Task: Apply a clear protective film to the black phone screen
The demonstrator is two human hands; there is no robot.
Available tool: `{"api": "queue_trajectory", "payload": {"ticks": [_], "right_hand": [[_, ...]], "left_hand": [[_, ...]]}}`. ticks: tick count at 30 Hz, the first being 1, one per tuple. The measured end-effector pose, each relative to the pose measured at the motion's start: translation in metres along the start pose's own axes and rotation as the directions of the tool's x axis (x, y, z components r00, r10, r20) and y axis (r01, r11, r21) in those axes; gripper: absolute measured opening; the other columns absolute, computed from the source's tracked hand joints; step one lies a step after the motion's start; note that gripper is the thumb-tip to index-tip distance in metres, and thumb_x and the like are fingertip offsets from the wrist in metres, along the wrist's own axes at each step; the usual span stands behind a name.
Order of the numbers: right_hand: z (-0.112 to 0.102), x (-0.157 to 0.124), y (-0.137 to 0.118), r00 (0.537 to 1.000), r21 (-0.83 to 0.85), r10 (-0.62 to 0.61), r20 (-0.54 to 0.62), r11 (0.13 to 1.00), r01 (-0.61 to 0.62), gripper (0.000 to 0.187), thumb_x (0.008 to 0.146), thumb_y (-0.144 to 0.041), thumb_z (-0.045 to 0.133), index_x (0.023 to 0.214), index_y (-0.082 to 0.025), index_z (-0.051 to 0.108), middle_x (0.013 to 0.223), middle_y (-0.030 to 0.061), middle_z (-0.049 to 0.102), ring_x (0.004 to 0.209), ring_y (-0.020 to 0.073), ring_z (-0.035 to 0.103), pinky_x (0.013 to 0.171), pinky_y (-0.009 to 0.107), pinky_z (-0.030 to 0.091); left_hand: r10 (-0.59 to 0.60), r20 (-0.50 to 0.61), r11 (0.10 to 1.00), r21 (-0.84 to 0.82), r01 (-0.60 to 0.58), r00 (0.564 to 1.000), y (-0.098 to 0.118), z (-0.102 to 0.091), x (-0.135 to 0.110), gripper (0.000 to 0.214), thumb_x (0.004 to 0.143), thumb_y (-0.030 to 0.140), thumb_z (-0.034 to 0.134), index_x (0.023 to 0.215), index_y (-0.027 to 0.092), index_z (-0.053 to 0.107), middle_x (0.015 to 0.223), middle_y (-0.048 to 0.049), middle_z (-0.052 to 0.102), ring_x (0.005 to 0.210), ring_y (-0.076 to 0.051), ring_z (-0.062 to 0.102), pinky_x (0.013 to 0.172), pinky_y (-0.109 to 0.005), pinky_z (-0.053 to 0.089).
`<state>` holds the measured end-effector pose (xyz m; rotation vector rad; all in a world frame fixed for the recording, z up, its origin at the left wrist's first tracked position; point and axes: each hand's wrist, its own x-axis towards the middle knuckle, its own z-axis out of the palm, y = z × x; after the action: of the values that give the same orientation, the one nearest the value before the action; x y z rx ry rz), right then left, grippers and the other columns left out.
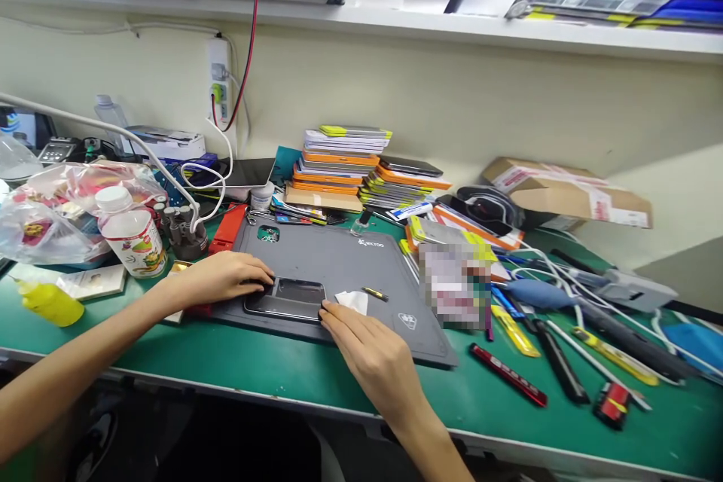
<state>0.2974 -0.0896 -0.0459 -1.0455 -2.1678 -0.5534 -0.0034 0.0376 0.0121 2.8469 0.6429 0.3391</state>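
A black smartphone (287,300) lies sideways on a grey work mat (333,256), its dark glossy face up. My left hand (234,276) is closed on its left end, fingers bent over the edge with the thumb partly hidden. At the opposite end, my right hand (373,350) grips the corner between fingertips and thumb. A crumpled white wipe (353,301) lies just beyond my right fingers. Beside it is a short yellow-and-black tool (376,294). Near the mat's back edge stands a small glass bottle with a black cap (360,223).
Left of the mat are a plastic jar (132,241), a yellow squeeze bottle (50,303) and plastic bags (56,215). Stacked boxes (339,166) stand behind. To the right lie a red tool (508,375), a blue blower bulb (539,292), cables and a cardboard box (570,192).
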Motion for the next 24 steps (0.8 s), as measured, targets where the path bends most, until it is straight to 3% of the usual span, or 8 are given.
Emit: {"api": "queue_trajectory", "payload": {"ticks": [4,9,13,18,24], "right_hand": [[-0.002,0.003,0.006,0.995,-0.017,-0.08,0.063,0.997,0.081,0.03,0.1,-0.002,0.057,0.119,-0.016,0.075,0.121,0.013,0.08,0.108,0.0243,0.079,0.09,0.036,0.066],[-0.008,0.008,0.017,0.974,-0.007,-0.182,0.133,0.983,0.185,0.028,0.098,0.001,0.059,0.116,-0.013,0.075,0.119,0.0129,0.08,0.108,0.0238,0.077,0.096,0.038,0.064],[-0.01,0.009,0.019,0.959,-0.034,-0.241,0.15,0.968,0.248,0.025,0.099,-0.002,0.06,0.117,-0.012,0.074,0.119,0.0128,0.08,0.108,0.0229,0.077,0.093,0.036,0.064],[-0.009,0.009,0.016,0.957,-0.043,-0.238,0.163,0.968,0.248,0.025,0.099,-0.004,0.061,0.119,-0.013,0.074,0.12,0.0139,0.08,0.106,0.0243,0.079,0.089,0.036,0.066],[-0.006,0.005,0.021,0.956,-0.057,-0.24,0.168,0.966,0.252,0.026,0.1,-0.006,0.061,0.119,-0.016,0.075,0.121,0.0123,0.08,0.103,0.021,0.08,0.083,0.03,0.067]], "left_hand": [[0.004,-0.048,1.0,-0.014,-0.004,0.999,-0.002,0.007,-0.01,0.027,0.104,0.028,0.062,0.126,0.026,0.077,0.136,-0.0034,0.074,0.118,-0.021,0.075,0.102,-0.029,0.059],[-0.002,0.027,0.996,0.087,-0.001,1.0,0.007,0.004,-0.015,0.033,0.103,0.033,0.063,0.133,0.027,0.073,0.147,-0.0036,0.066,0.117,-0.023,0.076,0.092,-0.028,0.062],[0.004,0.051,0.992,0.127,-0.01,0.999,0.012,0.004,-0.015,0.034,0.103,0.036,0.059,0.132,0.024,0.072,0.149,-0.0059,0.064,0.124,-0.025,0.072,0.095,-0.029,0.061],[0.016,0.02,0.993,0.116,-0.018,1.0,0.01,0.011,-0.016,0.037,0.102,0.038,0.061,0.134,0.022,0.071,0.149,-0.0082,0.064,0.128,-0.028,0.07,0.098,-0.035,0.061],[-0.011,-0.006,0.998,0.067,0.011,1.0,0.006,0.011,-0.014,0.05,0.097,0.055,0.068,0.136,0.025,0.071,0.147,-0.0085,0.066,0.13,-0.029,0.068,0.105,-0.036,0.057]]}}
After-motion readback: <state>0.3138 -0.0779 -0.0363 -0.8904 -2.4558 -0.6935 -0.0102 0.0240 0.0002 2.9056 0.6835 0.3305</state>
